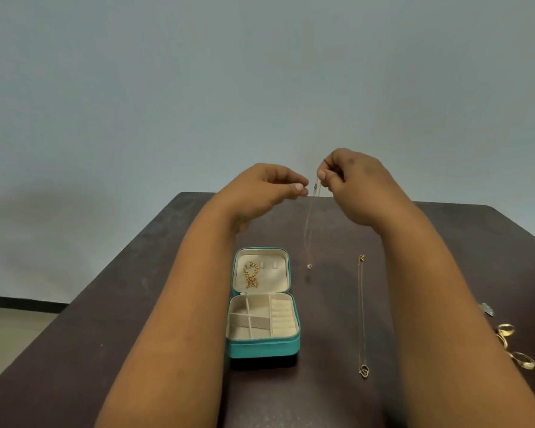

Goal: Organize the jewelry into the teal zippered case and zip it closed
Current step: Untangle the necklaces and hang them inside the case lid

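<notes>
step: hang thin gold pendant necklace [309,230] | grip: right hand [357,183] pinches its chain top, left hand [267,188] pinches beside clasp | place: above dark table [136,319], right of open teal zippered case [261,304] | advice: hook onto lid tab slowly, avoid tangles

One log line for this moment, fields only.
left hand: pinching thin necklace | right hand: pinching same necklace, it hangs over table | case: open, gold chain in lid | second necklace: on table
</notes>
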